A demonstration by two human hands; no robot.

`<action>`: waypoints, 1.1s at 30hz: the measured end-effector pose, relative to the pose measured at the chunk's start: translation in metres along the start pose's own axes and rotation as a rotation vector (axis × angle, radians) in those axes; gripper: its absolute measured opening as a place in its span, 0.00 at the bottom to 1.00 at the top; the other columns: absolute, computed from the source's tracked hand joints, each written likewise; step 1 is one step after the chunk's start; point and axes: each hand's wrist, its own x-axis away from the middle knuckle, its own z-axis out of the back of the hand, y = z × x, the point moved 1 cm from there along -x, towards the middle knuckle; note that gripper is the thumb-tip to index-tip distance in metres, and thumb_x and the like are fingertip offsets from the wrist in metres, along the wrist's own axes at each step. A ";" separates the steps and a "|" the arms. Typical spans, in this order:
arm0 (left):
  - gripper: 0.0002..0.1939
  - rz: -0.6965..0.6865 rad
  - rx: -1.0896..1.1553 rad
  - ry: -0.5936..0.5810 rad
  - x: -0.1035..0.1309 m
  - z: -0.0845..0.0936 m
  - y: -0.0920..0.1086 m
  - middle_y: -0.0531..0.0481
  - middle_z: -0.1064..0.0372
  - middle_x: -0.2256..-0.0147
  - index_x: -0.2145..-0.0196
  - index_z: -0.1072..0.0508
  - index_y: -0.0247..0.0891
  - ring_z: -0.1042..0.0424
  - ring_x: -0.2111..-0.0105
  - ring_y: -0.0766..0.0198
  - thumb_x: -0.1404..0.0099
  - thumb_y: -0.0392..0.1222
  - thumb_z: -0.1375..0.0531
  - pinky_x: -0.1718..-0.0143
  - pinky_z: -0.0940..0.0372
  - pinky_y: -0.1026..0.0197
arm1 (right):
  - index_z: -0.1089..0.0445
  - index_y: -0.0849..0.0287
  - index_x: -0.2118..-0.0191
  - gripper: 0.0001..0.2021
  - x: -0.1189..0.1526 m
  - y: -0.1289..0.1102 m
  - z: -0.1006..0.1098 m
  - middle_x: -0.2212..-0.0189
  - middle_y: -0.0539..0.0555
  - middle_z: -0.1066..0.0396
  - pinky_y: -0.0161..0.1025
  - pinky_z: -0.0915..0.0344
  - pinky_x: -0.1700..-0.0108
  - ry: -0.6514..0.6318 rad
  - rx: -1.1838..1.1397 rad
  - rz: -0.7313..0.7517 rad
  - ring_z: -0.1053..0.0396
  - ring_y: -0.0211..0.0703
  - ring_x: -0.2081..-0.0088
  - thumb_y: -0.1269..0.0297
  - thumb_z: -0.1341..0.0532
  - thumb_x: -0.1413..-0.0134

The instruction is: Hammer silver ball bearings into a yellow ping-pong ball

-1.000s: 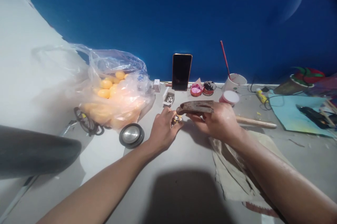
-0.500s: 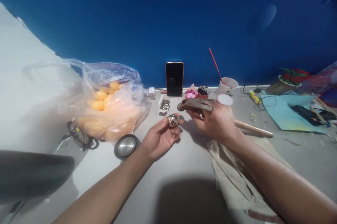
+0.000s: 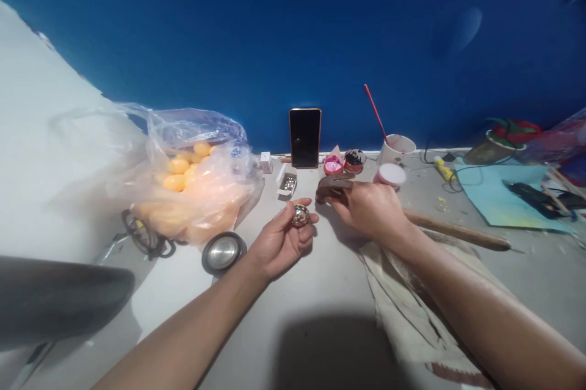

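Silvery with a touch of gold, a small ball [image 3: 301, 215] sits in the fingers of the left hand [image 3: 282, 246], which grasps it palm up over the table [image 3: 329, 292]. Just to its right, the right hand [image 3: 373, 212] is wrapped around the hammer [image 3: 333, 187] close to its head, the wooden handle running off to the right. Near the ball, on the far side, lies an opened little box [image 3: 287, 185] of shiny bits. Behind that, a phone [image 3: 305, 138] leans against the blue wall [image 3: 220, 30]. Beside the left wrist is a round metal lid [image 3: 224, 251]; beyond it, a plastic bag [image 3: 201, 195] bulges with yellow balls. Crumpled cloth [image 3: 398, 298] lies under the right forearm.
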 end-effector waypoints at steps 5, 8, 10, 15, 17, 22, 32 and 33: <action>0.15 0.039 0.041 0.018 0.001 -0.003 0.000 0.45 0.29 0.66 0.53 0.24 0.36 0.39 0.75 0.69 0.29 0.50 0.38 0.76 0.43 0.67 | 0.21 0.58 0.58 0.22 -0.003 -0.001 -0.001 0.67 0.59 0.18 0.39 0.43 0.72 -0.096 0.000 -0.007 0.22 0.51 0.69 0.48 0.47 0.32; 0.15 0.052 0.018 0.013 0.002 -0.003 0.000 0.45 0.28 0.64 0.52 0.24 0.35 0.38 0.74 0.70 0.34 0.44 0.33 0.75 0.43 0.67 | 0.21 0.56 0.57 0.21 -0.004 -0.002 -0.001 0.65 0.59 0.18 0.41 0.38 0.69 -0.130 -0.023 -0.004 0.21 0.54 0.66 0.48 0.47 0.31; 0.17 0.033 -0.045 0.004 0.002 -0.002 -0.001 0.46 0.28 0.64 0.52 0.25 0.35 0.39 0.75 0.72 0.38 0.39 0.31 0.76 0.45 0.69 | 0.22 0.57 0.58 0.21 -0.004 -0.002 -0.001 0.65 0.59 0.18 0.42 0.37 0.68 -0.147 -0.030 -0.008 0.21 0.55 0.65 0.49 0.47 0.32; 0.17 -0.059 -0.383 -0.025 0.004 -0.003 -0.009 0.53 0.31 0.68 0.53 0.31 0.39 0.43 0.80 0.74 0.37 0.42 0.32 0.78 0.48 0.67 | 0.23 0.60 0.59 0.20 -0.006 -0.001 0.000 0.63 0.62 0.19 0.43 0.35 0.66 -0.174 -0.019 -0.014 0.21 0.56 0.64 0.52 0.48 0.31; 0.16 -0.144 -0.632 -0.006 0.007 -0.004 -0.010 0.55 0.32 0.70 0.52 0.32 0.42 0.42 0.80 0.72 0.35 0.44 0.34 0.77 0.45 0.66 | 0.23 0.60 0.58 0.21 -0.006 -0.002 0.000 0.63 0.62 0.19 0.43 0.35 0.66 -0.194 -0.021 -0.018 0.21 0.56 0.63 0.51 0.48 0.31; 0.17 -0.365 -1.077 0.097 0.010 -0.003 -0.005 0.49 0.29 0.59 0.50 0.28 0.41 0.32 0.65 0.65 0.35 0.44 0.35 0.63 0.36 0.61 | 0.23 0.59 0.55 0.20 -0.006 -0.002 -0.001 0.61 0.62 0.19 0.42 0.35 0.64 -0.224 -0.038 -0.031 0.21 0.56 0.62 0.52 0.49 0.31; 0.17 -0.514 -1.384 0.290 0.003 0.004 0.000 0.51 0.26 0.61 0.55 0.26 0.41 0.29 0.62 0.59 0.43 0.35 0.34 0.55 0.33 0.54 | 0.23 0.60 0.55 0.21 -0.005 -0.001 -0.001 0.60 0.64 0.19 0.43 0.34 0.62 -0.258 -0.022 -0.042 0.21 0.56 0.61 0.51 0.49 0.31; 0.17 -0.558 -1.436 0.289 0.003 0.005 0.001 0.50 0.25 0.60 0.56 0.25 0.42 0.29 0.60 0.58 0.44 0.35 0.34 0.53 0.33 0.53 | 0.23 0.61 0.55 0.22 -0.005 -0.001 -0.001 0.60 0.64 0.19 0.43 0.34 0.62 -0.259 -0.020 -0.043 0.21 0.56 0.61 0.51 0.49 0.31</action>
